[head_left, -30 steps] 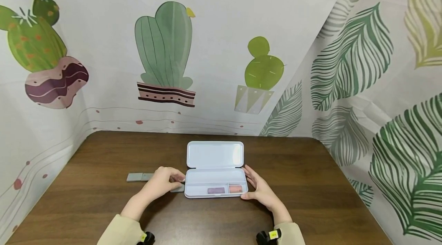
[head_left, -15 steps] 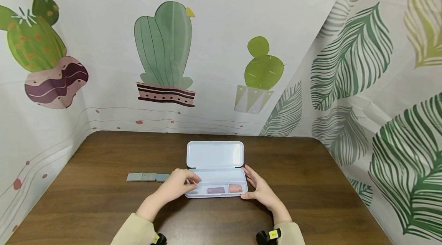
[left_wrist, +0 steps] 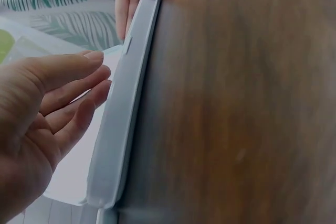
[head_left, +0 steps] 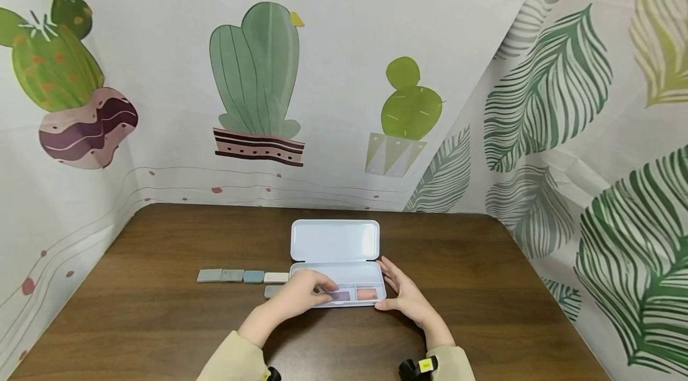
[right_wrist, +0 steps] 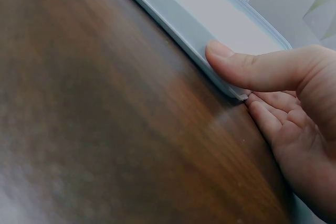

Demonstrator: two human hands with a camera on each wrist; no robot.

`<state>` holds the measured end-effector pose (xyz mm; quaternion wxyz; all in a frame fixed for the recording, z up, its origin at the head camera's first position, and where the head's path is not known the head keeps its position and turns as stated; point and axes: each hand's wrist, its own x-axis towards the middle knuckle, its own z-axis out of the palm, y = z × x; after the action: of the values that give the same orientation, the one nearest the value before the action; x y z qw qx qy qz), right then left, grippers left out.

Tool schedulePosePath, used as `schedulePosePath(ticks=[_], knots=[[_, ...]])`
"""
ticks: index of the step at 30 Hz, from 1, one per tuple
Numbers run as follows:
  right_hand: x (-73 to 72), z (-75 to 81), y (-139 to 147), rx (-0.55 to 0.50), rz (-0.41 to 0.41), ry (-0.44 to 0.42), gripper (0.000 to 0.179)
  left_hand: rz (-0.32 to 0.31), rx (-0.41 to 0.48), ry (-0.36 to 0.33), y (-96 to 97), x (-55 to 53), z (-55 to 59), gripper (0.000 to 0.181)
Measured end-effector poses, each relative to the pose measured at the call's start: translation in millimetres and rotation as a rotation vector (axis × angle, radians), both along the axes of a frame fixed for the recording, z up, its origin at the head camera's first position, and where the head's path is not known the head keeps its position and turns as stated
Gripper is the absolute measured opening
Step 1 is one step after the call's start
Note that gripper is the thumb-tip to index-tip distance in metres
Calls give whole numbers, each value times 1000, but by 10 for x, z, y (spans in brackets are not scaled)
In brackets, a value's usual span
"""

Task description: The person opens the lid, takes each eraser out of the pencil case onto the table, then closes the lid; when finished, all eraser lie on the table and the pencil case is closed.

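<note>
A white pencil case (head_left: 349, 274) lies with its lid (head_left: 334, 240) raised at the back. Its front compartments hold a purple block (head_left: 342, 296) and, behind a divider on the right, a pink block (head_left: 366, 294). My left hand (head_left: 298, 296) hovers over the front left of the case, fingertips close to the purple block. Thumb and fingers are apart in the left wrist view, and nothing shows between them. With thumb at the front edge and fingers along the side, my right hand (right_wrist: 294, 93) grips the case's right end.
Left of the case runs a row of small flat blocks: two grey-green ones (head_left: 221, 275), a blue one (head_left: 254, 276) and a white one (head_left: 276, 277). A grey block (head_left: 272, 291) lies just in front of the row. Brown wooden table (head_left: 484, 297); printed cloth behind.
My left hand has moved right from the blocks beside the case to above its front compartment, uncovering the blue, white and grey blocks. My right hand has stayed on the case.
</note>
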<state>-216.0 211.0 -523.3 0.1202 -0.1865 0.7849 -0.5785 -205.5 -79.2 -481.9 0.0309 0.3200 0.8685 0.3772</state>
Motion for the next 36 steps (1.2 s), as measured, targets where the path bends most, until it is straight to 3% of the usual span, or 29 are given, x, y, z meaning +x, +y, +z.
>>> schedulePosePath(ticks=[13,27,36], knots=[[6,-11,8,-3,4,9,104,-13,-78,63,97,25,-15,17],[15,2,7,10,-15,-5,104,4,-142,45,140,45,9,23],[-5,-6,1,11,-7,0,104,22,-128,39,152,48,30,26]])
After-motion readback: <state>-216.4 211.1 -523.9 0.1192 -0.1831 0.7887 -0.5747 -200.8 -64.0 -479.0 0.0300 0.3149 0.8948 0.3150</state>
